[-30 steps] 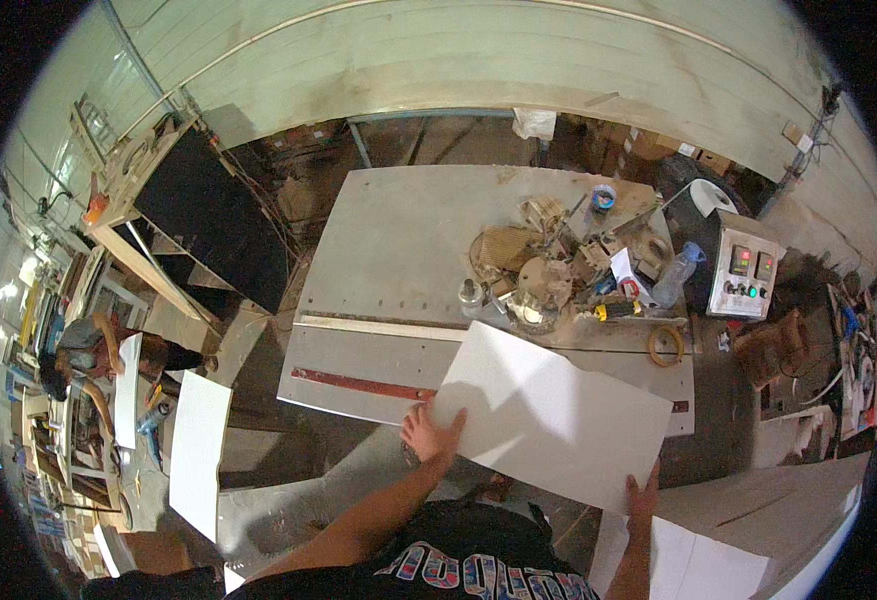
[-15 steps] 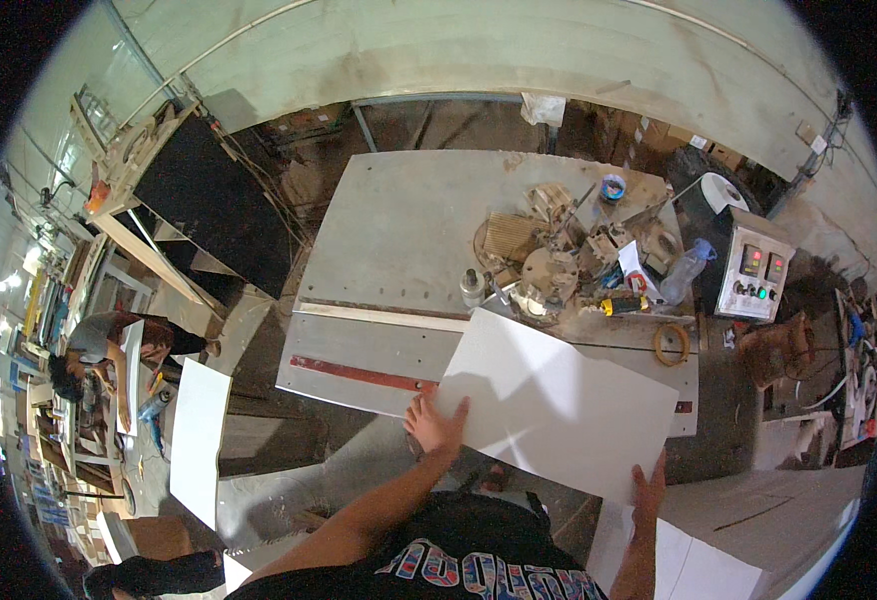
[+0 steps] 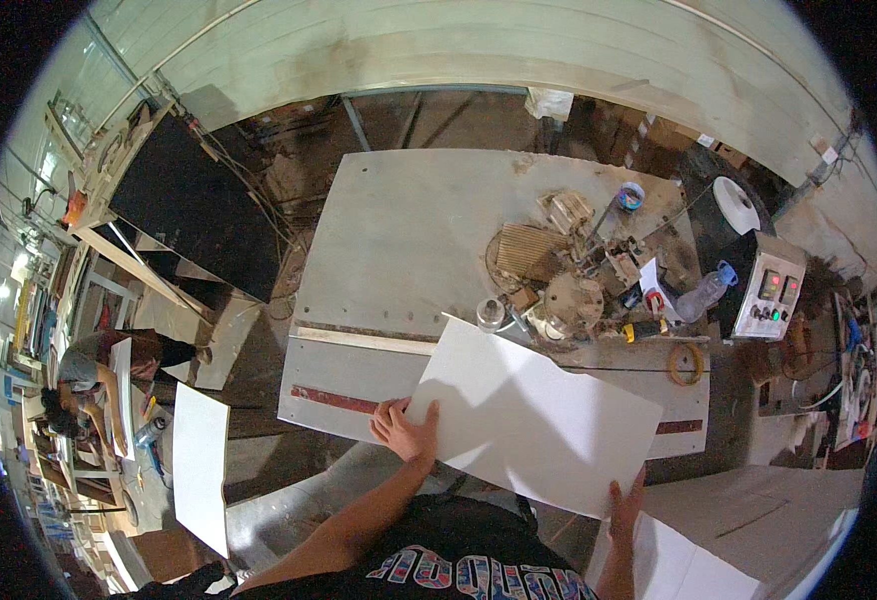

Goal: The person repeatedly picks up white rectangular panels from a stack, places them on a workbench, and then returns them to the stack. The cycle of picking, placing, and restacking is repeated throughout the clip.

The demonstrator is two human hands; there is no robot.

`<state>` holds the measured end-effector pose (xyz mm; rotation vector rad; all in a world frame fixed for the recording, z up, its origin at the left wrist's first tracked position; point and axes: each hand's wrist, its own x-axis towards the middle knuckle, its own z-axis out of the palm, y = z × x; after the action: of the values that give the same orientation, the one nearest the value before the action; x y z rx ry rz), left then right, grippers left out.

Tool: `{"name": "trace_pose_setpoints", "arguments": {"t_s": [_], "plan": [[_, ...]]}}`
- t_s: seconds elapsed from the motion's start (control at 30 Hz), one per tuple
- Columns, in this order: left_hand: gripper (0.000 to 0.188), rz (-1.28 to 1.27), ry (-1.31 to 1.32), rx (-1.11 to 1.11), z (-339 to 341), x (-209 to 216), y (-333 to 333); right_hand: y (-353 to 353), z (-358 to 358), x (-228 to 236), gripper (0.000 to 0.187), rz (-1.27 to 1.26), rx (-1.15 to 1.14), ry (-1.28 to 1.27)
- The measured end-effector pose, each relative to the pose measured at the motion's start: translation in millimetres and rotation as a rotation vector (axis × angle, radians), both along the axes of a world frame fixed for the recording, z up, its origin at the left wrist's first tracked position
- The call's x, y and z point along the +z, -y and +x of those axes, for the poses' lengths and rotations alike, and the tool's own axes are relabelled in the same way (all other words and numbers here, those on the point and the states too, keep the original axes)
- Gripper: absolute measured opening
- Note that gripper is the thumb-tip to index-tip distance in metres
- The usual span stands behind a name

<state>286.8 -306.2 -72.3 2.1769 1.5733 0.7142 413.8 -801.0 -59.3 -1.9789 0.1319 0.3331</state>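
A white rectangular panel (image 3: 534,415) lies tilted over the near edge of a grey machine table (image 3: 399,235), one long edge curving inward near its right end. My left hand (image 3: 406,428) grips its left edge, thumb on top and fingers around the side. At the lower right corner, my right hand (image 3: 626,512) holds the panel with the thumb on its face. Beyond the panel stands a dusty mechanism (image 3: 564,285) of rollers and metal parts. A small clear bottle (image 3: 491,314) is close to the panel's far edge.
A control box (image 3: 767,290) with lit displays stands at the right, near a white roll (image 3: 736,203). A plastic bottle (image 3: 707,290) and a tape ring (image 3: 686,364) lie on the table. More white panels (image 3: 202,465) are at the left, where another person (image 3: 99,370) bends over work.
The panel has moved left and slightly toward me, away from the mechanism, with both hands still on it. The view has shifted a little.
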Motion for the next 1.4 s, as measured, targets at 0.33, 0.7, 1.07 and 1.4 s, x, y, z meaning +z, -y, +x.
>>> {"name": "trace_pose_setpoints", "arguments": {"t_s": [0.33,0.7,1.07,1.4], "plan": [[0.066,0.066,-0.046,-0.083,-13,-3,-101,-97,-54,8,0.103,0.027,-0.154,-0.123],[0.068,0.08,0.18,-0.094,-10,-9,-178,-160,-112,-47,0.106,0.007,-0.027,0.107],[0.055,-0.116,-0.217,-0.412,2,17,20,-225,-90,-50,0.105,-0.14,0.013,0.003],[0.046,-0.163,-0.16,-0.196,-1,19,-22,-242,-85,-5,0.148,-0.917,0.825,0.361]]}}
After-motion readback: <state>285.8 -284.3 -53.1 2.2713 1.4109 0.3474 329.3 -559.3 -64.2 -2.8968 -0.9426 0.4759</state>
